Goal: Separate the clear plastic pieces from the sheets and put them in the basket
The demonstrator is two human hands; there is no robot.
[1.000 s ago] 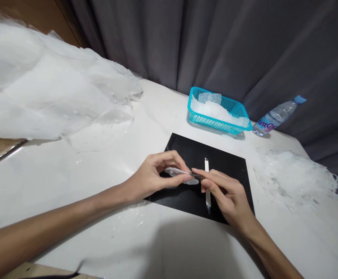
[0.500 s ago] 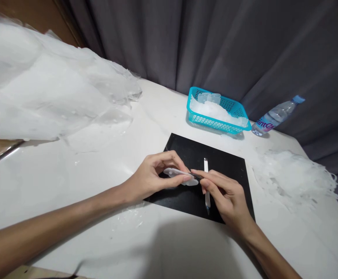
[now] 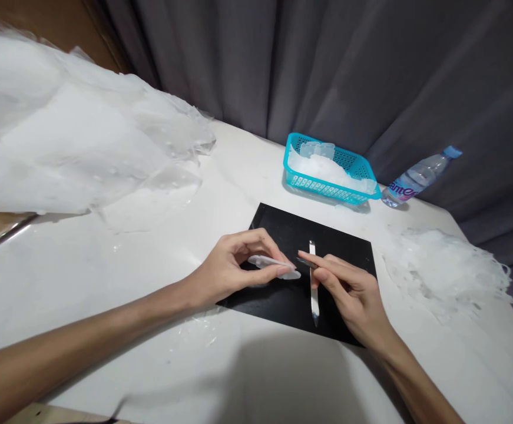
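Over the black mat (image 3: 344, 235), my left hand (image 3: 234, 265) pinches a thin translucent white piece with rounded lobes (image 3: 262, 260) between thumb and fingers. My right hand (image 3: 353, 288) is closed on a small dark, narrow blade-like tool (image 3: 306, 262), its tip pointing at the piece with a small gap between them. The rest of that tool is hidden by my fingers. Beneath my right hand a slim white tool with a pointed end (image 3: 314, 303) lies on the mat, partly covered by the fingers.
A turquoise basket (image 3: 331, 187) behind the mat holds several translucent pieces. To its right stands a water bottle (image 3: 419, 176). A heap of translucent scraps (image 3: 450, 271) lies at the right, and a large pile of translucent sheets (image 3: 75, 135) at the left. A grey curtain (image 3: 327, 70) hangs behind the table.
My right hand has drawn back to the right with the dark tool, away from the translucent piece. My left hand still holds the piece in nearly the same place, tilted slightly differently.
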